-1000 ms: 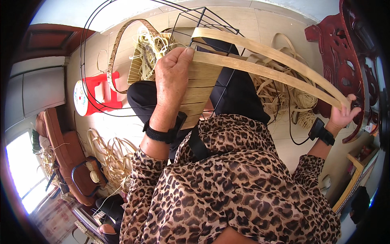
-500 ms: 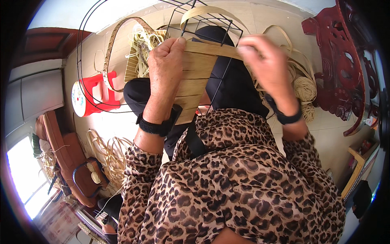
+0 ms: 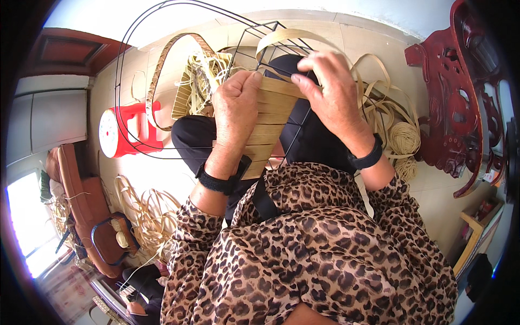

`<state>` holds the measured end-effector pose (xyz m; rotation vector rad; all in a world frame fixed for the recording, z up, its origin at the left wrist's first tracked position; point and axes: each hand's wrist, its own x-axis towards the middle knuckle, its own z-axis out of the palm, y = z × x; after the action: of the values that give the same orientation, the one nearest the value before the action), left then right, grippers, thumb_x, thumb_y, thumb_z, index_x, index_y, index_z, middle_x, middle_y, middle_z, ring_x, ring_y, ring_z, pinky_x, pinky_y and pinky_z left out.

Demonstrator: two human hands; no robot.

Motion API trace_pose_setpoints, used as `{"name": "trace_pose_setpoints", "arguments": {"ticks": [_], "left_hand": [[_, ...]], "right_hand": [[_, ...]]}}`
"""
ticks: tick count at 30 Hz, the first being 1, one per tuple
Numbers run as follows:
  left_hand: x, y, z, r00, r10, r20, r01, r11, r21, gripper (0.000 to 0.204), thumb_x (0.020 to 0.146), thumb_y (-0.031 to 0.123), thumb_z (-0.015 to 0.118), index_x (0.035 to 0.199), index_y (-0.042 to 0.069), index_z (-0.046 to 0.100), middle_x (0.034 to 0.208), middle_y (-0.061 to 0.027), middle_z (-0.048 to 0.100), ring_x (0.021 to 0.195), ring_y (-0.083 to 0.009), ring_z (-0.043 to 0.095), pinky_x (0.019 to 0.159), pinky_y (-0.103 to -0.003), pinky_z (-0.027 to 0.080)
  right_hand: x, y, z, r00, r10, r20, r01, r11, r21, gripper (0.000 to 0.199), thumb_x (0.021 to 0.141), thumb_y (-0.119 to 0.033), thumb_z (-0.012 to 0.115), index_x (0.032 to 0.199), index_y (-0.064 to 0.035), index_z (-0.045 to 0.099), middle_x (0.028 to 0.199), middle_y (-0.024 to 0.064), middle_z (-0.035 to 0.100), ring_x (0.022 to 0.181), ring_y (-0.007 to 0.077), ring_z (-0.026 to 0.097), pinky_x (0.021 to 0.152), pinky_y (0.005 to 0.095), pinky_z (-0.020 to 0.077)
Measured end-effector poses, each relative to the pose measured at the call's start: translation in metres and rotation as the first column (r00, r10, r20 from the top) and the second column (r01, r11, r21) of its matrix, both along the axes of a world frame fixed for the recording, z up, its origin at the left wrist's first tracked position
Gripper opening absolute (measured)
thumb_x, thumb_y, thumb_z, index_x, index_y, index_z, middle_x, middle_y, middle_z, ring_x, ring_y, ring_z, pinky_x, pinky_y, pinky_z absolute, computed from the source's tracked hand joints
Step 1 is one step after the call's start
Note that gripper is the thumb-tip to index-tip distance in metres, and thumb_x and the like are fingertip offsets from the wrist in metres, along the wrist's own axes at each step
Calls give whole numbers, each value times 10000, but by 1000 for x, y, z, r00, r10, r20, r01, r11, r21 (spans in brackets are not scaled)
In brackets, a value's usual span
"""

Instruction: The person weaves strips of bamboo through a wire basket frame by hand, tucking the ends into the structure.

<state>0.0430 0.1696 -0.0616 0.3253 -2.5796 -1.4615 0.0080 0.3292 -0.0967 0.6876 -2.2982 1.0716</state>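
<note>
A black wire frame (image 3: pixel 295 141) rests on my lap, partly wrapped with flat tan strips (image 3: pixel 271 116) stacked in rows. My left hand (image 3: pixel 236 105) presses on the left side of the woven rows, fingers closed over them. Just to the right, my right hand (image 3: pixel 330 92) pinches the loose strip at the top row, near the frame's upper wires. The strip's free end (image 3: pixel 281 37) loops up over the frame. Both wrists wear black bands.
A red stool (image 3: pixel 142 127) stands on the floor at left, with a partly woven basket (image 3: pixel 197 81) beyond my knee. Loose strips (image 3: pixel 143 216) lie at lower left, and cord balls (image 3: pixel 403 138) sit at right beside dark carved wooden furniture (image 3: pixel 460 108).
My right hand has come in from the far right, where it held the long strip out, to the top of the woven rows. The left hand stayed on the frame.
</note>
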Motion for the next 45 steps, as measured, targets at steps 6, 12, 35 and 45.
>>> {"name": "trace_pose_setpoints", "arguments": {"ticks": [6,12,35,45], "left_hand": [[-4,8,-2,999,6,-34,-8,999,-49,183,819,156,557,762,-14,593,567,-112,538,525,-159,503,546,-301,417],[-4,2,-10,997,33,-68,-36,998,-53,190,816,160,549,747,-14,582,576,-146,533,530,-238,522,549,-333,414],[-1,6,-10,989,-21,-149,14,999,-51,249,813,166,548,650,-14,493,553,-185,459,529,-357,454,524,-386,373],[-6,5,-12,987,3,-159,-15,997,-71,203,789,172,545,688,-4,557,622,-204,536,613,-391,532,553,-420,409]], "right_hand": [[-45,-10,27,980,-25,-198,76,965,253,299,706,-130,654,989,-81,574,917,65,571,895,220,533,868,342,355],[-57,68,76,917,-41,-396,126,973,192,163,749,-119,567,890,-74,635,807,85,609,748,213,584,667,304,456],[1,115,57,974,-219,52,192,930,314,512,767,-255,594,1216,-59,445,1236,137,443,1160,267,397,962,371,324],[-39,-20,54,991,66,117,-113,880,462,446,794,-391,585,1051,-47,466,647,163,578,636,328,586,604,396,471]]}}
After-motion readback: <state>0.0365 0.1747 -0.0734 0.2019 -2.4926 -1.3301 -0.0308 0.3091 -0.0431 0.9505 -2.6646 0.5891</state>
